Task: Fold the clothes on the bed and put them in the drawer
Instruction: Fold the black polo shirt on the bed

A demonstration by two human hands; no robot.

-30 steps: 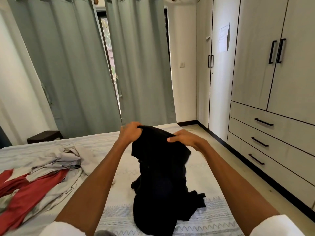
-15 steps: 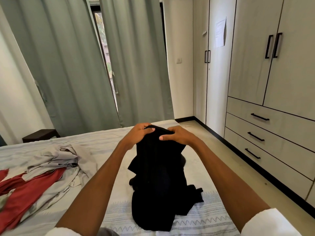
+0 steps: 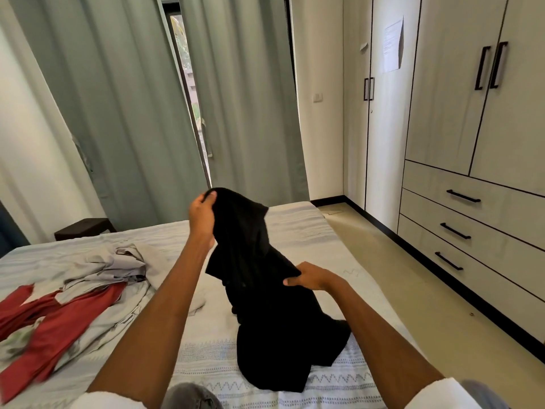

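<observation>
Grey-green curtains [image 3: 118, 113] hang closed left of the wardrobe [image 3: 448, 84]; dark stool [image 3: 84, 227] below curtains; paper sheet [image 3: 392, 44] on wardrobe door

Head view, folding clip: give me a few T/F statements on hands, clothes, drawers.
1. The left hand holds the black garment up by its top edge. True.
2. The right hand rests flat on the bed. False: it pinches the garment's side, lower than the left grip.
3. A red garment lies left of the black one. True.
4. One wardrobe drawer is pulled open. False: all three are closed.
5. The black garment is fully off the bed. False: its lower part rests there.
</observation>
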